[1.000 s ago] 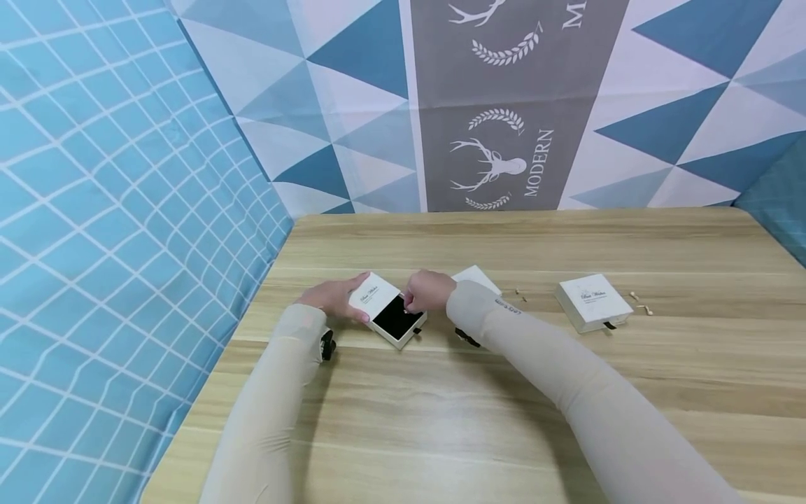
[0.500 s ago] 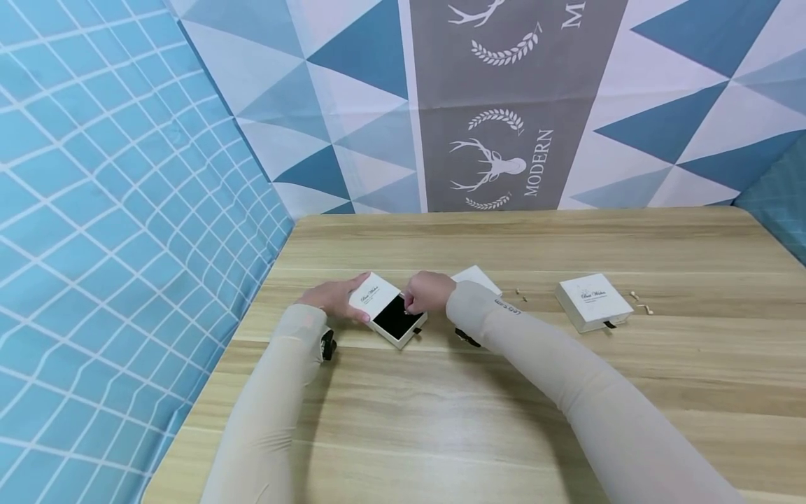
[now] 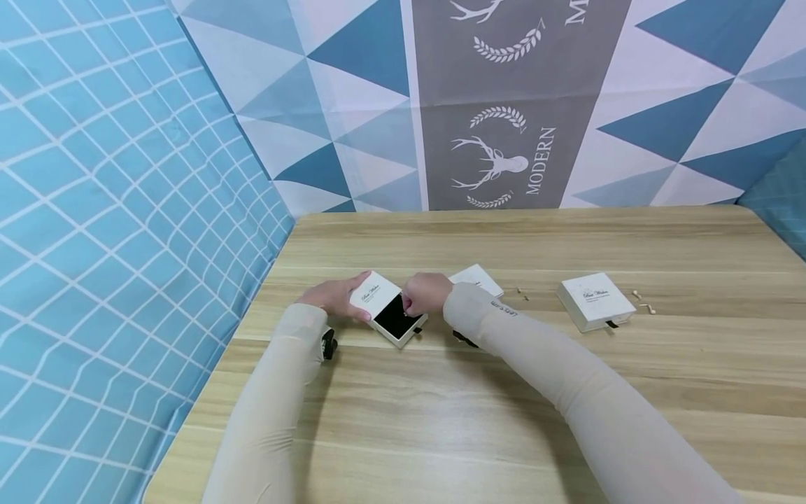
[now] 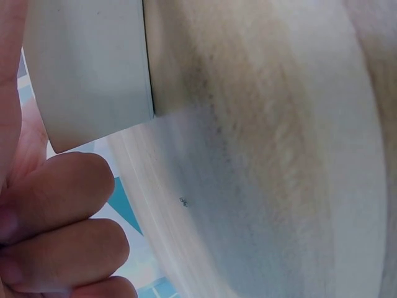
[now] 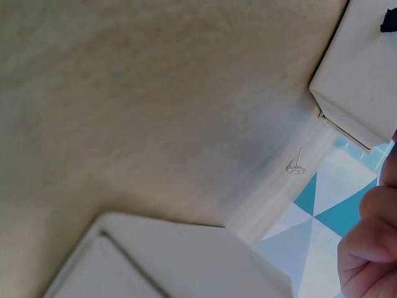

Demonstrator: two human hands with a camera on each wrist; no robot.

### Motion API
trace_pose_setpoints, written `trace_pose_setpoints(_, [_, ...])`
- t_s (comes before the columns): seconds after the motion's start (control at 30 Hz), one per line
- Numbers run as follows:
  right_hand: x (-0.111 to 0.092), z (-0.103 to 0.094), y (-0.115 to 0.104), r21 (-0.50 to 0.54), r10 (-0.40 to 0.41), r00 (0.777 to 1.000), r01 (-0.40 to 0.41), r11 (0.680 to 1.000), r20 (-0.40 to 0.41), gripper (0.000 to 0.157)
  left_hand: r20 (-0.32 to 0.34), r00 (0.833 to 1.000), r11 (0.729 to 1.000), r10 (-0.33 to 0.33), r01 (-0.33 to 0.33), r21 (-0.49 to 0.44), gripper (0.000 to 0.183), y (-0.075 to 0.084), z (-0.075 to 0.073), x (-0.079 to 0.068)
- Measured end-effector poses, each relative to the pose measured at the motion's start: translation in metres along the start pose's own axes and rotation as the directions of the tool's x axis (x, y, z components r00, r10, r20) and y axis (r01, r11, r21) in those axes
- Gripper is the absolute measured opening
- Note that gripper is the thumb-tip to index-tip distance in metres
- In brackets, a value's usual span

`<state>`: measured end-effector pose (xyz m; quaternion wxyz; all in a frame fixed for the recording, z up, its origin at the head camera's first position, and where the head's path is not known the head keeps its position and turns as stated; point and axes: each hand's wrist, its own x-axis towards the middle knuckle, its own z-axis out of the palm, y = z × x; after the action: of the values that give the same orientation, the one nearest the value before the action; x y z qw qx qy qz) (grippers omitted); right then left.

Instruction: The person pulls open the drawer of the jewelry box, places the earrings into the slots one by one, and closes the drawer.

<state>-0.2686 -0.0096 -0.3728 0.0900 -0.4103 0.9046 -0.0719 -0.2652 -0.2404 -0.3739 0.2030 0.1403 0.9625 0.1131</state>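
Observation:
My left hand point(image 3: 334, 297) grips the white sleeve of a small jewelry box point(image 3: 376, 295), thumb on the near side and fingers at the far side. Its drawer is pulled partway out, showing a black lining point(image 3: 394, 320). Over the drawer's right side, my right hand point(image 3: 428, 292) has its fingers curled and pinches a tiny pale piece that looks like an earring point(image 3: 406, 315); most of it is hidden. In the left wrist view the box's plain wall point(image 4: 90, 74) stands beside curled fingers point(image 4: 68, 189). A stud earring point(image 5: 296, 168) lies on the table between two boxes.
A second white box point(image 3: 476, 277) sits partly behind the right forearm, with small earrings point(image 3: 526, 299) beside it. Farther right stands a third, closed box point(image 3: 595, 301) with a black pull tab, and earrings point(image 3: 648, 308) to its right. Patterned cloth hangs behind the wooden table point(image 3: 390, 420).
My right hand has shifted very slightly left and down over the drawer. The left hand and its box stay in place; the head view has tilted a little.

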Motion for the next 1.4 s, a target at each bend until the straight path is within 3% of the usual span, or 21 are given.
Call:
trace_pose_setpoints(0.13, [0.001,0.0,0.001,0.026,0.021,1.0,-0.021,0.999,0.01,0.012,-0.001,1.0,1.0,-0.004,0.004,-0.003,0.106,0.0,0.0,-0.001])
trace_pose_setpoints(0.23, [0.005,-0.002,0.008,0.126,0.04,0.999,-0.038,0.991,-0.019,0.012,-0.001,1.0,1.0,-0.002,0.002,-0.006,0.106,0.0,0.001,-0.001])
trace_pose_setpoints(0.37, [0.009,-0.009,0.022,0.355,0.114,0.989,-0.074,0.932,-0.093,0.017,-0.002,1.0,1.0,0.0,0.0,-0.006,0.106,-0.003,0.002,0.0])
trace_pose_setpoints(0.5, [0.009,-0.016,0.028,0.465,0.268,0.958,-0.19,0.865,-0.107,0.018,0.001,1.0,1.0,-0.018,0.018,-0.009,0.106,-0.002,0.001,0.0])
trace_pose_setpoints(0.6, [0.008,-0.019,0.028,0.444,0.354,0.932,-0.288,0.849,-0.072,0.016,0.003,1.0,1.0,-0.028,0.028,-0.011,0.106,-0.001,0.001,-0.001])
trace_pose_setpoints(0.7, [0.008,-0.021,0.027,0.338,0.364,0.93,-0.326,0.883,-0.054,0.015,0.002,1.0,1.0,-0.028,0.028,-0.011,0.106,-0.001,0.001,-0.001])
trace_pose_setpoints(0.87, [0.009,-0.02,0.028,0.192,0.347,0.937,-0.335,0.923,-0.033,0.035,0.003,1.0,1.0,-0.028,0.028,-0.013,0.106,-0.001,0.001,-0.001])
trace_pose_setpoints(1.1, [0.015,-0.015,0.029,0.214,0.411,0.911,-0.396,0.893,-0.028,0.04,0.006,0.999,0.999,-0.038,0.038,-0.011,0.106,-0.001,0.001,0.0])
trace_pose_setpoints(1.23, [0.02,-0.01,0.029,0.223,0.442,0.897,-0.429,0.875,-0.008,0.031,0.005,0.999,0.999,-0.033,0.033,-0.011,0.105,0.001,0.001,0.0])
trace_pose_setpoints(1.4, [0.024,-0.005,0.03,0.163,0.436,0.9,-0.432,0.887,0.01,0.023,0.004,1.0,1.0,-0.026,0.026,-0.009,0.105,0.001,0.001,0.0])
